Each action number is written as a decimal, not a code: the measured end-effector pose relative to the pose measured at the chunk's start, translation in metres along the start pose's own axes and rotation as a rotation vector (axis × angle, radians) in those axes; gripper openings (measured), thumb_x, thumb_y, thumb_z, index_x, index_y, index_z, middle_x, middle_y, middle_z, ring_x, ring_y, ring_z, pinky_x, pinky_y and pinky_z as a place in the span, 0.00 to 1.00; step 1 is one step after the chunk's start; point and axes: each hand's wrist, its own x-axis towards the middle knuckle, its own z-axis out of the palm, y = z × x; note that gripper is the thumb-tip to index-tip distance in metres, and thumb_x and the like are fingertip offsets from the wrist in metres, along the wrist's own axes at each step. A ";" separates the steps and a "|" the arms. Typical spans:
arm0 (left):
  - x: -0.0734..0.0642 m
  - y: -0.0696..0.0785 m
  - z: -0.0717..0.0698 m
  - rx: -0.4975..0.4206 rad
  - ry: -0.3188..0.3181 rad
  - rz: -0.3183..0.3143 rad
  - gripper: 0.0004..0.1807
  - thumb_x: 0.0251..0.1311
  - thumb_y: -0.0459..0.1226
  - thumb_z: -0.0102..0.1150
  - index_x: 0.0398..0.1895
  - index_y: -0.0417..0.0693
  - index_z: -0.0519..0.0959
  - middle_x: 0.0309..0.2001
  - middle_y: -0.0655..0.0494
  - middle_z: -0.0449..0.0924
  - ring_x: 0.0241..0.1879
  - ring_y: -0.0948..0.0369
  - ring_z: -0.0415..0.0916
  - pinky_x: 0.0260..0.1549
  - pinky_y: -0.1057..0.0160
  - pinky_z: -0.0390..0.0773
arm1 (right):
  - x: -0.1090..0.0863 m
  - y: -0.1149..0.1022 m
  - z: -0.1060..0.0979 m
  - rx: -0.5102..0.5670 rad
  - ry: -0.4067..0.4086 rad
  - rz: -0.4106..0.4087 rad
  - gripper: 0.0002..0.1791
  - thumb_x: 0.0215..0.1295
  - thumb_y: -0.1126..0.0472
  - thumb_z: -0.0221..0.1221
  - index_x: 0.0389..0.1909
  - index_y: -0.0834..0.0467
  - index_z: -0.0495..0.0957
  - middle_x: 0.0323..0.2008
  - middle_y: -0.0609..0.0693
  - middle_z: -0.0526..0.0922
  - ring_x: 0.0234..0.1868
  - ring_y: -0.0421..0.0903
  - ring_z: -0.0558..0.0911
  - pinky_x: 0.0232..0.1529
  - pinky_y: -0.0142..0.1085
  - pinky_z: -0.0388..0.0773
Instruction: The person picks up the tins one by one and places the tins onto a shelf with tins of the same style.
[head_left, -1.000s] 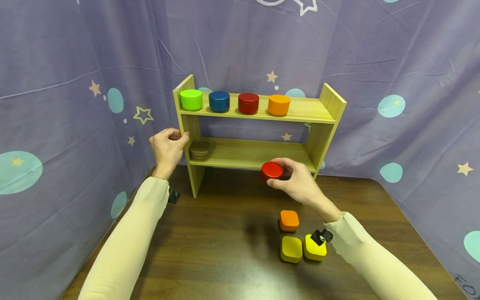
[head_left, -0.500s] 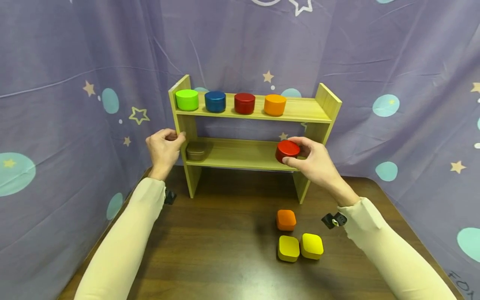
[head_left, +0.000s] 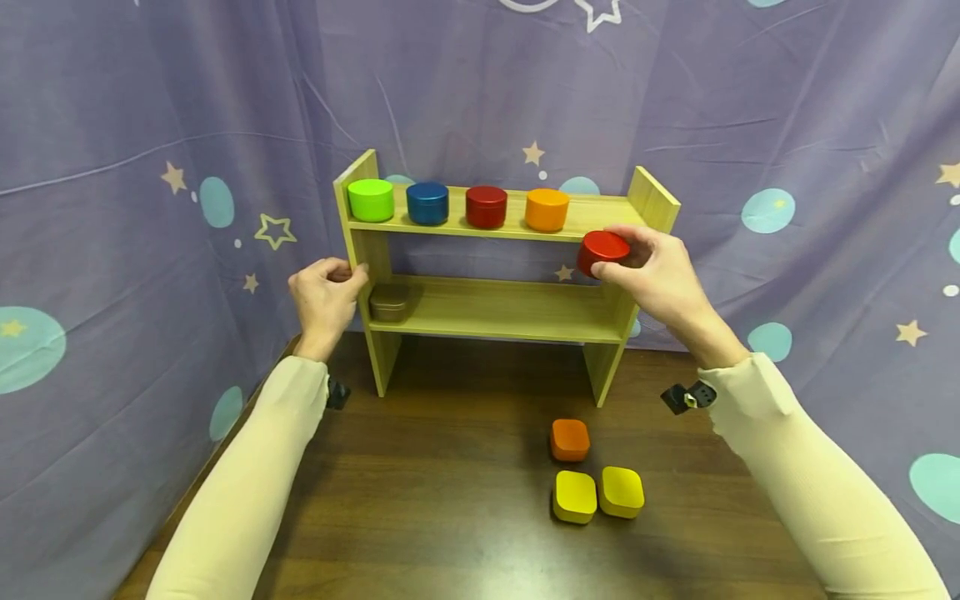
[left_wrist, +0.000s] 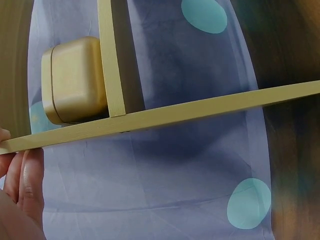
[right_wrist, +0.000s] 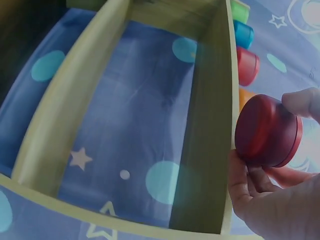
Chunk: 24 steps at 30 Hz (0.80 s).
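Note:
My right hand (head_left: pixel 663 279) pinches a round red tin (head_left: pixel 602 253) between thumb and fingers, at the front of the upper shelf's right end. In the right wrist view the red tin (right_wrist: pixel 265 131) overlaps the shelf edge and part of an orange tin. My left hand (head_left: pixel 326 300) grips the left side panel of the wooden shelf (head_left: pixel 495 308); in the left wrist view its fingers (left_wrist: pixel 31 180) lie on the panel's outer side. Along the upper shelf stand a green tin (head_left: pixel 371 200), a blue tin (head_left: pixel 427 204), a dark red tin (head_left: pixel 486 207) and an orange tin (head_left: pixel 547 209).
A square gold tin (head_left: pixel 389 302) sits at the lower shelf's left end. On the dark wooden table (head_left: pixel 450 500) lie an orange square tin (head_left: pixel 570 440) and two yellow square tins (head_left: pixel 575 497), right of the middle. A patterned purple curtain (head_left: pixel 480 92) hangs behind.
My right hand has lifted the red tin up and to the right, from below the lower shelf's edge to the upper shelf's front. The left hand keeps its grip on the side panel.

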 end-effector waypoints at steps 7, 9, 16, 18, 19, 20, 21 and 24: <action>-0.001 0.002 -0.001 -0.008 -0.011 0.000 0.12 0.59 0.36 0.74 0.28 0.32 0.90 0.28 0.35 0.89 0.21 0.89 0.65 0.29 0.82 0.67 | 0.013 -0.006 -0.011 -0.013 0.044 0.000 0.33 0.66 0.62 0.70 0.73 0.62 0.78 0.44 0.34 0.85 0.42 0.29 0.84 0.45 0.20 0.78; -0.001 0.002 -0.001 -0.007 -0.009 0.000 0.12 0.58 0.36 0.74 0.28 0.32 0.90 0.28 0.35 0.89 0.21 0.89 0.65 0.29 0.82 0.67 | 0.016 -0.007 -0.012 -0.018 0.057 -0.007 0.33 0.66 0.62 0.70 0.72 0.62 0.78 0.42 0.33 0.84 0.41 0.30 0.84 0.44 0.20 0.78; 0.000 0.000 0.000 -0.012 0.008 0.007 0.11 0.58 0.35 0.73 0.27 0.32 0.89 0.28 0.33 0.88 0.21 0.87 0.66 0.28 0.83 0.67 | 0.025 -0.011 -0.011 -0.054 0.091 -0.007 0.31 0.66 0.59 0.70 0.71 0.60 0.81 0.48 0.46 0.88 0.41 0.31 0.83 0.44 0.22 0.78; 0.000 -0.001 0.001 -0.008 0.006 0.010 0.11 0.58 0.35 0.73 0.27 0.32 0.89 0.27 0.33 0.88 0.21 0.87 0.65 0.28 0.82 0.67 | 0.028 -0.011 -0.011 -0.074 0.095 0.004 0.32 0.66 0.59 0.70 0.71 0.60 0.80 0.52 0.52 0.88 0.42 0.32 0.82 0.44 0.22 0.77; 0.000 -0.001 0.001 -0.006 0.006 0.012 0.11 0.58 0.35 0.73 0.27 0.32 0.89 0.27 0.34 0.87 0.21 0.87 0.65 0.28 0.82 0.67 | 0.029 -0.012 -0.011 -0.083 0.097 0.011 0.32 0.66 0.58 0.70 0.72 0.60 0.80 0.55 0.54 0.88 0.43 0.32 0.82 0.45 0.22 0.77; 0.000 0.000 0.001 -0.006 0.005 0.013 0.11 0.58 0.35 0.74 0.27 0.32 0.89 0.27 0.33 0.87 0.21 0.87 0.65 0.29 0.82 0.67 | 0.030 -0.012 -0.011 -0.094 0.097 0.016 0.33 0.66 0.57 0.70 0.72 0.59 0.79 0.56 0.56 0.88 0.43 0.32 0.82 0.45 0.22 0.77; -0.001 0.000 0.001 -0.007 0.005 0.013 0.11 0.58 0.34 0.74 0.26 0.32 0.89 0.27 0.33 0.87 0.21 0.87 0.65 0.29 0.82 0.66 | 0.032 -0.012 -0.011 -0.104 0.097 0.021 0.33 0.66 0.57 0.70 0.72 0.59 0.79 0.57 0.57 0.88 0.44 0.32 0.82 0.45 0.21 0.77; 0.000 0.001 0.001 -0.004 0.005 0.016 0.11 0.57 0.34 0.74 0.26 0.31 0.89 0.27 0.33 0.87 0.22 0.88 0.65 0.29 0.83 0.66 | 0.035 -0.014 -0.012 -0.128 0.097 0.037 0.34 0.66 0.56 0.71 0.72 0.59 0.79 0.58 0.60 0.88 0.45 0.32 0.81 0.45 0.22 0.76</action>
